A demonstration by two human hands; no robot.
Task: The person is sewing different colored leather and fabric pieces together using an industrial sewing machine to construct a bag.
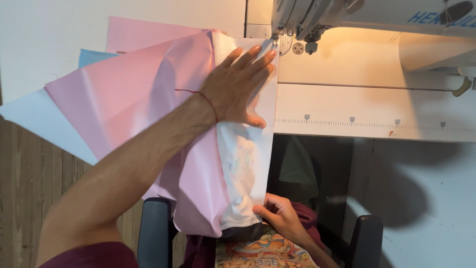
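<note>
My left hand (238, 84) lies flat, fingers spread, on pink fabric (129, 104) and a white printed fabric strip (245, 159), pressing them onto the sewing table just left of the machine's needle and presser foot (274, 42). A thin red thread circles that wrist. My right hand (280, 213) is low near my lap, pinching the lower edge of the white strip. The pink and white layers hang off the table's front edge toward my lap.
A white sewing machine (377, 15) sits at the top right on a pale table (372, 109) with a ruler strip along its front. Light blue fabric (91, 57) peeks out behind the pink. Black chair armrests (154, 233) flank my lap.
</note>
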